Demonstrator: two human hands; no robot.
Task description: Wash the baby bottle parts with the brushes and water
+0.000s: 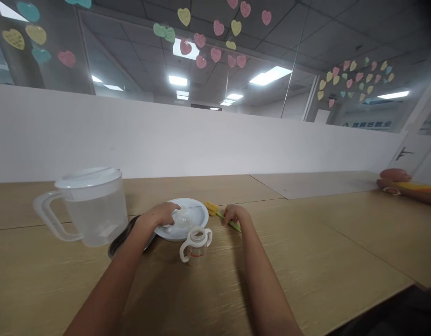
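Observation:
On a white plate (200, 215) lies a clear plastic piece (183, 217) whose exact kind I cannot make out. My left hand (162, 214) reaches over the plate's left side, thumb and fingers curled about the near edge of that piece. To the right of the plate, my right hand (237, 214) closes its fingers on the green handle of a sponge brush (211, 208); its yellow head points left toward the plate. Between my arms stands a clear baby bottle (197, 252), upright, with two white handles and an uncovered mouth.
A large lidded water pitcher (98, 210) stands at the left, with water in it. Partly beneath my left forearm is a dark metal tray (126, 237). A low white partition (201, 144) runs behind the table (306, 242). At the far right lies a doll-like figure (397, 176).

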